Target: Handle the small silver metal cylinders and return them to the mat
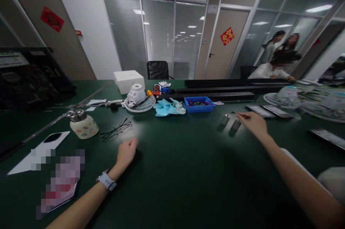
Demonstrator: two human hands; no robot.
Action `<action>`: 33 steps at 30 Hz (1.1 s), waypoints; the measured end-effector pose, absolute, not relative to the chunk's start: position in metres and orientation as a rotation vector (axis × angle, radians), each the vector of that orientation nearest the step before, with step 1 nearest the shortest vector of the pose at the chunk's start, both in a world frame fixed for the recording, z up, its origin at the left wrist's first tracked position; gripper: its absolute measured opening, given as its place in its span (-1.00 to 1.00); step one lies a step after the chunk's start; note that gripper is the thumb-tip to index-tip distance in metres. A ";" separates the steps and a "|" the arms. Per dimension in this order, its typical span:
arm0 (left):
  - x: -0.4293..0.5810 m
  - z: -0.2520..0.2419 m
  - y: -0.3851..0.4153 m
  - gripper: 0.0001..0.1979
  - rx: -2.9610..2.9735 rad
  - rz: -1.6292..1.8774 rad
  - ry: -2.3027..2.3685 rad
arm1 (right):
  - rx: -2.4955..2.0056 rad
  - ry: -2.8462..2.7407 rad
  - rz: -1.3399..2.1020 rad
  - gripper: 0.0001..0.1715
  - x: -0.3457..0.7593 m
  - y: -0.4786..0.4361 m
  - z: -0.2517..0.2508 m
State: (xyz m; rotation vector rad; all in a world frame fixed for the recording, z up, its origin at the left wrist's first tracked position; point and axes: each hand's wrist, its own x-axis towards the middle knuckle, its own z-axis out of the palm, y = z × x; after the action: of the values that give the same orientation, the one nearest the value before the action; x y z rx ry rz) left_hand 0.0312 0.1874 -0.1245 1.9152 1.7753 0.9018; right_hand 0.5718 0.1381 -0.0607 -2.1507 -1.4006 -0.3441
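My left hand [126,152] rests on the dark green table [172,171] as a loose fist with nothing in it; a watch is on its wrist. My right hand [253,122] reaches forward on the right, fingertips pinched on a thin tool [237,113] right beside two small grey cylinders [230,121]. A pair of black glasses [116,129] lies ahead of my left hand. Further back lie a white fan body with its grille [138,99], pale blue fan blades [168,107] and a blue tray [199,104] of small parts.
A cream jar with a metal lid [83,124] and a white phone [40,151] lie at the left. A white box [128,80] and long black bars [221,90] stand at the back. More fan parts [285,97] and other people are at the far right.
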 end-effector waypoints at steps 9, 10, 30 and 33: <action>0.028 -0.123 0.185 -0.73 1.959 0.879 1.767 | -2.293 -1.248 -0.291 -0.50 0.595 0.135 -0.091; 0.029 -0.123 0.185 -0.73 1.959 0.875 1.771 | -2.293 -1.229 -0.301 -0.50 0.595 0.136 -0.092; 0.030 -0.122 0.185 -0.72 1.971 0.835 1.747 | -2.356 -1.493 -0.351 -0.32 0.607 0.140 -0.083; 0.031 -0.120 0.184 -0.71 1.970 0.807 1.761 | -2.214 -1.583 -0.543 -0.10 0.598 0.149 -0.080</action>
State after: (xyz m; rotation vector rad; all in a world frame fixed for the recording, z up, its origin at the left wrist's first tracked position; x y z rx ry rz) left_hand 0.0314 0.1838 -0.1202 1.9698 1.7606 0.8070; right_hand 0.5980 0.1494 -0.0803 -2.2139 -1.5830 -0.5427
